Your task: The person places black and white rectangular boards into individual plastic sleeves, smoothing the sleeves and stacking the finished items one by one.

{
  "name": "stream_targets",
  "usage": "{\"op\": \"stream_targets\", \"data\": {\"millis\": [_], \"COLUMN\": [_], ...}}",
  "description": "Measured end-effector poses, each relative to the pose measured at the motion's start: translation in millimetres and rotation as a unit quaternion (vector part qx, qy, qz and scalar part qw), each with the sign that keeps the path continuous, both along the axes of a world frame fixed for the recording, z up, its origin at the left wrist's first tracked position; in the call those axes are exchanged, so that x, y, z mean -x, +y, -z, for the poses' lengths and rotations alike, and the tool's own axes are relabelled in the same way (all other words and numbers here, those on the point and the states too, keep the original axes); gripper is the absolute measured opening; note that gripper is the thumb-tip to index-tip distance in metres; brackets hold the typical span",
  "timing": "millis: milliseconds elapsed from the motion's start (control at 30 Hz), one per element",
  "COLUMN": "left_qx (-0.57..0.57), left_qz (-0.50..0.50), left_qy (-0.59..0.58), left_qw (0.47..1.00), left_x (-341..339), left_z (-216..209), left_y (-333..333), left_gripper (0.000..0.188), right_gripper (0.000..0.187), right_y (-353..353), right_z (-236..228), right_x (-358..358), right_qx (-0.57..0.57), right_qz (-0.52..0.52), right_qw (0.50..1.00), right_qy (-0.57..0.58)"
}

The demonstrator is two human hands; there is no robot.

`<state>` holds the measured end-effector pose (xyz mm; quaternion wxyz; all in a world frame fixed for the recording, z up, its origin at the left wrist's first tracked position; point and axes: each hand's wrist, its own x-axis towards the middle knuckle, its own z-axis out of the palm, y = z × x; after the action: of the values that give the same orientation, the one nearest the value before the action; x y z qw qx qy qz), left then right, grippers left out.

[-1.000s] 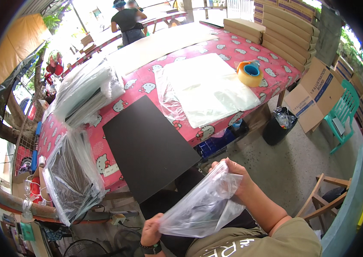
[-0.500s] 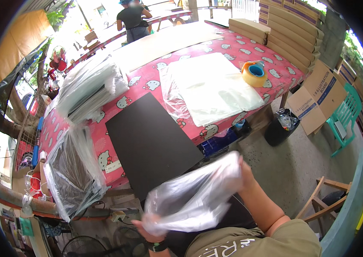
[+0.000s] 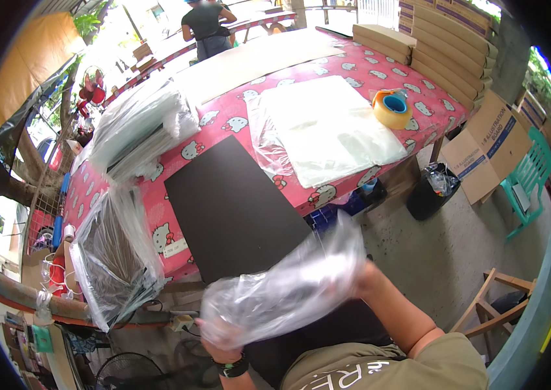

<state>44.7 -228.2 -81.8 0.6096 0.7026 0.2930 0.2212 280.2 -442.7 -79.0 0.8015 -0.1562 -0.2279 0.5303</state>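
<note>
Between my two hands, a clear plastic bag stretches above my lap, crumpled and smeared by motion. My left hand, with a dark band on its wrist, grips the bag's left end, and some fingers show through the film. At the other end my right hand is closed on the bag, its fingers blurred. Just beyond the bag, a flat black board lies on the pink patterned table cover, its near edge hidden by the plastic.
Plastic-wrapped sheets lie left of the board, with a stack of clear sleeves behind them. White plastic sheets and tape rolls sit to the right. Beyond are cartons, a black bin, a green chair and another person.
My right hand has moved slightly down and my left hand slightly up and left. The plastic bag has shifted and bunched between them. The board lies still.
</note>
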Motion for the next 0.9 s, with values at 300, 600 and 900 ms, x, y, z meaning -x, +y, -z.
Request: {"op": "stream_targets", "data": {"millis": [300, 600, 900], "left_qx": [0.416, 0.264, -0.203], "left_qz": [0.084, 0.052, -0.215], "left_qy": [-0.438, -0.194, 0.101], "left_qw": [0.793, 0.943, 0.950], "left_x": [8, -5, -47], "left_z": [9, -25, 3], "left_y": [23, 26, 20], "left_gripper": [0.051, 0.063, 0.042], "right_gripper": [0.049, 0.029, 0.037], "right_y": [-7, -14, 41], "right_z": [-5, -36, -3], "right_x": [-6, -29, -23], "right_qx": [0.067, 0.124, 0.376], "right_qz": [-0.237, 0.045, 0.416], "right_qw": [0.928, 0.986, 0.637], "right_qy": [-0.278, -0.097, -0.529]}}
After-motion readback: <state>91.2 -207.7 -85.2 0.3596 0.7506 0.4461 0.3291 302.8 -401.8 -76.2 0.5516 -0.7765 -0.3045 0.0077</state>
